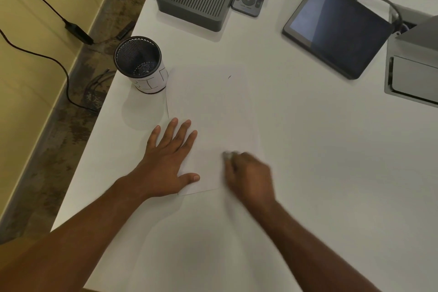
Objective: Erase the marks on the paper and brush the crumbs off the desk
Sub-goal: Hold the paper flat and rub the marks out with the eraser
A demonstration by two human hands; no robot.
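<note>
A mesh cup (pixel 139 64) stood at the desk's (pixel 308 149) left edge, touching the paper's (pixel 213 111) far-left corner. The left hand (pixel 166 161) lay flat, fingers spread, pinning the paper's near-left part. Right of it, the blurred right hand (pixel 248 175) had its grip curled round an eraser (pixel 228 155) on the paper's near edge. One small mark (pixel 229 76) sat near the far edge.

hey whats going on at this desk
A person is working on a sheet of paper on a white desk. The left hand lies flat on the sheet's near left corner, pinning it. The right hand, blurred, has curled fingers round a small pale object, probably an eraser, at the sheet's near edge. One small dark mark remains near the far edge. A mesh pen cup stands beside the paper.
</note>
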